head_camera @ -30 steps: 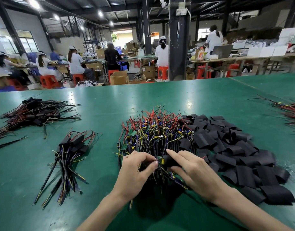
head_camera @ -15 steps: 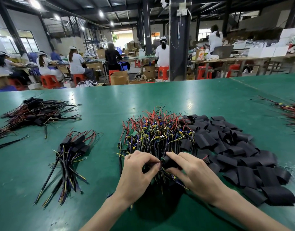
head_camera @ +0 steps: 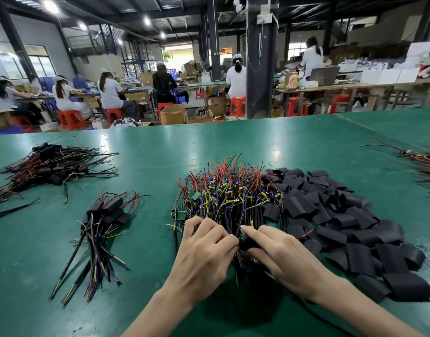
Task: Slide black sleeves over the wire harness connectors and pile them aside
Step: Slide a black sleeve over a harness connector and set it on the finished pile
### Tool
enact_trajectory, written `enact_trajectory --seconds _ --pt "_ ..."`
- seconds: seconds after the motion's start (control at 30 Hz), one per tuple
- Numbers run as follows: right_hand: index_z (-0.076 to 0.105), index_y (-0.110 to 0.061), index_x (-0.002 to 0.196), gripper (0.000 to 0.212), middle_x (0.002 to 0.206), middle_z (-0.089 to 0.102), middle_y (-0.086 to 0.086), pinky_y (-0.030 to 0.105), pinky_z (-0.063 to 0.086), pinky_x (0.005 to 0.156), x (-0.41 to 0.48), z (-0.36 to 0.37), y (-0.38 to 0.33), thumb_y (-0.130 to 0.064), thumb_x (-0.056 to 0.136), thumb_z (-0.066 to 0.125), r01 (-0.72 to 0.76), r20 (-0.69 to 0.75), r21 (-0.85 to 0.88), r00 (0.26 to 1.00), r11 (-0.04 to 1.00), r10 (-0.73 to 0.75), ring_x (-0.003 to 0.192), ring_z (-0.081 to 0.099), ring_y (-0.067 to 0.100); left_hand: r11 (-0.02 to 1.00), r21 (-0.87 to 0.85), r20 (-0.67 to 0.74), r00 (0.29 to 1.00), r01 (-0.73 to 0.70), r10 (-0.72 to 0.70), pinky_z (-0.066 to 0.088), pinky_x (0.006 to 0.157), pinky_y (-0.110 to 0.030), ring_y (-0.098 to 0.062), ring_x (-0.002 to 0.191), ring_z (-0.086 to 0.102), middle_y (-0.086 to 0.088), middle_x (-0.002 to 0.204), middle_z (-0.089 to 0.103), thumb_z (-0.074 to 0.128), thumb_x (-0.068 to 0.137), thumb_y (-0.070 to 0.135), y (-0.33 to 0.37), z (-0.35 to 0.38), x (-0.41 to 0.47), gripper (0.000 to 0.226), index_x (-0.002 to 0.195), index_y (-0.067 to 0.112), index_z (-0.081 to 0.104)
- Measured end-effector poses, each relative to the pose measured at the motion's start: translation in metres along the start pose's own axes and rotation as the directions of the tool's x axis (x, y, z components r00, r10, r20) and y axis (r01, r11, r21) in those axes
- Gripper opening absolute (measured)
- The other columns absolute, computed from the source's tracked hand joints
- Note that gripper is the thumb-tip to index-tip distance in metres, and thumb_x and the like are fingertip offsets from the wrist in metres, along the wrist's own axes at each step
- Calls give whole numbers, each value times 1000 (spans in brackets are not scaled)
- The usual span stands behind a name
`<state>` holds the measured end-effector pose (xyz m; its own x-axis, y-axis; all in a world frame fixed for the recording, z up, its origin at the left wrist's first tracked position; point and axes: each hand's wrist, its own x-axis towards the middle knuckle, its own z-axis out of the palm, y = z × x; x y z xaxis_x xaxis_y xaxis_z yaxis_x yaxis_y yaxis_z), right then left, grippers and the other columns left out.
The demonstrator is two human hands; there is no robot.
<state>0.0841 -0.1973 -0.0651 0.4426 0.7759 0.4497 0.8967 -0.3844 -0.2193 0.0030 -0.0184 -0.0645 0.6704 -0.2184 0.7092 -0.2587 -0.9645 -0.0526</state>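
A green work table (head_camera: 233,147) is stretching across a busy workshop, with other workers sitting at benches behind it. Loose black sleeves (head_camera: 342,215) are lying heaped at three o'clock from the hands, touching the tangle of unsleeved wire harnesses (head_camera: 228,193) at twelve o'clock. A sleeved bundle (head_camera: 104,215) is resting well apart at nine o'clock. The left hand (head_camera: 201,254) is curling its fingers around what looks like a harness end, while the right hand (head_camera: 282,251) is pinching one black sleeve (head_camera: 249,240) between thumb and forefinger, the two meeting over the tangle's near edge. The connector itself is hiding behind the fingers. The risk, as I judge it, is sitting in that tangle. Pulling this harness free could be dragging neighbours along or snagging a red lead in the sleeve mouth. The soft, flattened sleeve could be buckling rather than sliding if pushed off-axis.
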Motion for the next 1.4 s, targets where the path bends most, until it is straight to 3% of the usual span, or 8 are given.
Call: enact_trajectory --seconds 0.33,0.5,0.67,0.73,0.87,1.17,1.3,1.4 --pt "37 -15 144 52 97 51 -4 28 44 81 -2 0 -3 -32 96 47 23 27 -58 999 998 -22 88 51 17 968 -143 67 978 205 -197 34 79 -33 -14 70 52 12 69 58 66 81 23 4 -6 2 5 76 21 64" --pt "38 -10 143 60 130 51 1 30 31 103 1 -7 3 -43 93 43 -34 -174 -78 985 996 20 121 44 17 922 -205 -137 923 329 -360 37 56 -17 -4 55 42 7 63 57 64 82 15 -26 -25 9 4 81 11 66" --pt "40 -12 142 58 133 48 4 33 28 106 1 -13 27 -43 93 44 -233 -282 -77 938 969 203 124 42 21 780 -57 -352 719 623 -600 34 44 -23 -19 45 49 -11 61 64 63 89 5 -106 -50 -2 4 90 1 65" --pt "41 -12 140 54 132 49 5 36 31 104 1 -11 38 -35 93 55 -309 -284 -98 920 946 271 123 42 22 613 -61 -304 571 787 -763 49 57 -38 -31 62 61 -19 73 68 56 94 12 -137 -51 -14 14 99 1 63" --pt "38 -21 140 52 133 42 -2 32 30 102 -2 -5 54 -42 94 46 -459 -133 -222 888 860 439 123 37 18 336 87 -153 346 938 -926 45 73 -46 -43 86 59 -30 90 65 50 97 15 -162 -43 -40 25 108 -6 58" --pt "36 -25 139 46 131 40 -3 31 33 98 -3 -2 68 -43 96 40 -501 7 -296 850 813 527 123 37 18 346 199 -249 389 917 -887 39 87 -50 -42 106 44 -31 115 52 59 90 16 -138 -36 -22 35 119 -3 55" --pt "42 -25 134 40 130 39 -2 33 37 96 -2 -1 66 -41 98 39 -464 61 -311 861 829 505 121 39 19 583 -47 -2 583 811 -812 43 85 -34 -26 93 55 -15 105 66 57 92 20 -107 -12 15 23 108 7 66" --pt "44 -25 133 37 127 41 -2 33 37 95 -2 -2 65 -38 99 39 -450 50 -280 875 848 481 118 40 19 533 -123 270 545 837 -794 39 70 -23 -12 79 55 -3 99 67 51 95 36 -87 13 48 32 108 11 65"
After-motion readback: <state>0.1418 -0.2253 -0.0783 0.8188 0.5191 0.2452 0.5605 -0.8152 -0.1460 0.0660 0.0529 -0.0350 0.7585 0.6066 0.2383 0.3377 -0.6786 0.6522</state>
